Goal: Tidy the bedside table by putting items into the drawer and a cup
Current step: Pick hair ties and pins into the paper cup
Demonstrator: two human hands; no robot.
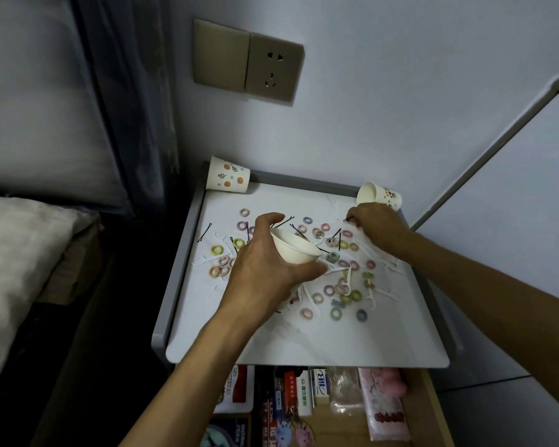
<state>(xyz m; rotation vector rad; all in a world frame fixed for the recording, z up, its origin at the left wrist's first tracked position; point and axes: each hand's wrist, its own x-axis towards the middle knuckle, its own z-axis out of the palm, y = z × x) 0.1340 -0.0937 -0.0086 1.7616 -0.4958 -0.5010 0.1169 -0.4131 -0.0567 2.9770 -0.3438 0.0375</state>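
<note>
matt paper cup [293,250], smooth tabletop [304,343].

Little can be read with certainty. In the drawer [433,411], blue letters are printed on a small white box [320,382]; they look like "JIB", but this is not sure. Chinese characters are seen on the taller white box [304,400] beside it and on a pink packet [386,416], too small to be read.

A pale wall [400,91] rises beyond the fingers [268,217], with a bronze socket plate [273,67] high above them. Far left of the fingers are a dark curtain [133,117], a padded headboard [29,117] and a bed [13,253]. To their right is a grey-framed white panel [513,237]. The light is dim.
</note>
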